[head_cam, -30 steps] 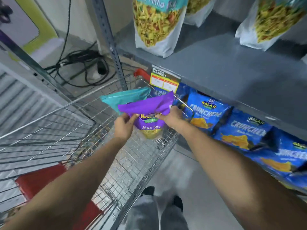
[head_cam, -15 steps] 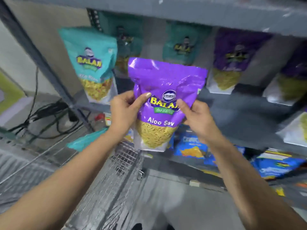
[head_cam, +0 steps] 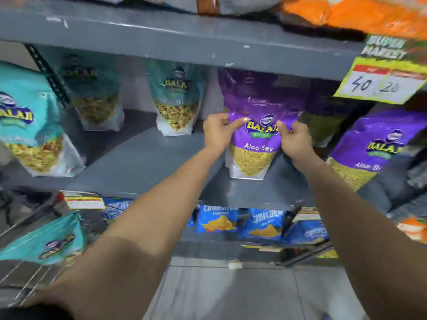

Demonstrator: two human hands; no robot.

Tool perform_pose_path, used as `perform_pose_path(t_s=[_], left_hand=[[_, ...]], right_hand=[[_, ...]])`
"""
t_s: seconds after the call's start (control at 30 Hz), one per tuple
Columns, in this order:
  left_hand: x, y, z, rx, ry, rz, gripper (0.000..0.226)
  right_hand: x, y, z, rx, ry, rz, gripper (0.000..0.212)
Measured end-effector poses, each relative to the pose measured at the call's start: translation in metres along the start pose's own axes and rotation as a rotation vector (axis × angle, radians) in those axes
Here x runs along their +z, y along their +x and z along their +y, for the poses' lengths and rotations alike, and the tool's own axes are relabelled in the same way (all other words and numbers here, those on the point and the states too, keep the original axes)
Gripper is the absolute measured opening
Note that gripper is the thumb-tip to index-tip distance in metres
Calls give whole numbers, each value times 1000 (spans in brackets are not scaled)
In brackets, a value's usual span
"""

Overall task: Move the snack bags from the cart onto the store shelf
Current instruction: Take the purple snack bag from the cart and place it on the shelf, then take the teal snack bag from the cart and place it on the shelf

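A purple Aloo Sev bag (head_cam: 256, 155) stands upright on the grey middle shelf (head_cam: 138, 165), its base resting on the shelf board. My left hand (head_cam: 218, 131) grips its left edge and my right hand (head_cam: 294, 140) grips its right edge, both at the height of the logo. Another purple bag (head_cam: 369, 146) leans at the right of it. A teal snack bag (head_cam: 44, 241) lies in the wire cart (head_cam: 25, 280) at the lower left.
Teal bags stand on the same shelf: one at the left (head_cam: 30, 125), two further back (head_cam: 97, 98) (head_cam: 176, 100). Blue chip bags (head_cam: 219, 220) fill the shelf below. A yellow price tag (head_cam: 381, 75) hangs at the upper right, under orange bags (head_cam: 355, 12).
Both hands lifted the purple bag out of the cart, carried it up and to the right, and set it down on the middle shelf. The view rose from the cart to the shelf.
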State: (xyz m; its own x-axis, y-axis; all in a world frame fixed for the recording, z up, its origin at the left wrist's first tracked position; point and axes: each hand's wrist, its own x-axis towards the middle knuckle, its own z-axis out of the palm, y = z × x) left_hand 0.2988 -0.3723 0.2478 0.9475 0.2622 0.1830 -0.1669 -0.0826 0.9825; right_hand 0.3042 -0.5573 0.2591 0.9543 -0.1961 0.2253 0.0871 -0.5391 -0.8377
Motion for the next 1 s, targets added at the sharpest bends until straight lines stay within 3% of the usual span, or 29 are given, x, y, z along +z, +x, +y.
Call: perform_pose_path(t_s=[0.1,0.17,0.23,0.3,0.4,0.47,0.6,0.7,0.77,0.87,0.93,1.0], left_hand=[[6,9,-12,-71,-53,31,31],[-6,6,-13,-47,-37,75,40],[-34,-7,-14,-19,-39,140,42],[-79,-27,-27,27,18,228,31],[-170,-71,-66,-25,149,281,10],[-235,-101,-98,-144,226,349,12],[-348,-157,-156,-486,422,472,20],[-412,-198,-193,-742,288,569,27],[-452,-222,-221,-836,262,591,23],[-496,-249,-252,-972,303,463,31],[-510,-247,-270,-919,290,348,42],[-510,-233,-277,-806,192,304,42]], right_hand=[[15,-3,9,-8,-6,128,39],[23,-18,5,-50,90,295,53],[32,-49,-13,-201,96,554,63],[53,-83,-31,-321,134,638,50],[122,-133,-51,-384,169,335,19],[187,-172,-63,-407,202,52,6],[319,-250,-66,-436,87,-527,2],[402,-299,-55,-298,-107,-879,12],[447,-320,-45,-177,-225,-972,22],[496,-329,-24,30,-312,-1060,55],[515,-327,-13,182,-154,-1092,70],[524,-328,-10,277,-9,-1113,65]])
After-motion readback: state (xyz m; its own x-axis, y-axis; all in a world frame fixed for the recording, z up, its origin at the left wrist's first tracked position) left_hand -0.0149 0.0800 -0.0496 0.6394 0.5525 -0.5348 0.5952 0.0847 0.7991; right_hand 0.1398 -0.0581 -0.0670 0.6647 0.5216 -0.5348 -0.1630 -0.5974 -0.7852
